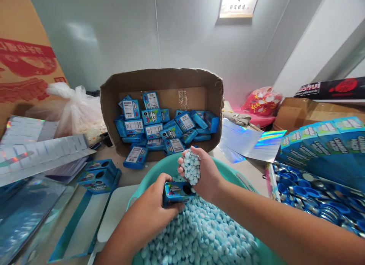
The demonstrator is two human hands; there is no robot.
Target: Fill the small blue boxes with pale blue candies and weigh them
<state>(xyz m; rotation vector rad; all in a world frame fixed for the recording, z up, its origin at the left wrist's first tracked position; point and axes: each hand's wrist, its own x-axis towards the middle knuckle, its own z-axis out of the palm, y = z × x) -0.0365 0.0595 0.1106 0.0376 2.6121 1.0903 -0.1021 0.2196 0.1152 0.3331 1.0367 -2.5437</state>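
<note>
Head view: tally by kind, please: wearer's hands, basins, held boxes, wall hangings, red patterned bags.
Hands (left hand, right hand): 2
Teal basin: 1
Held blue box: 1
Wall hanging: 1
Red patterned bag: 1
Total: 6

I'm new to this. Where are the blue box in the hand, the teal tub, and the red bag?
Blue box (174, 189): head view, on its printed face.
Teal tub (156, 170): head view, on its inner wall.
Red bag (261, 102): head view, on its patterned side.

Red bag (261, 102), pale wall scroll (239, 5)
</note>
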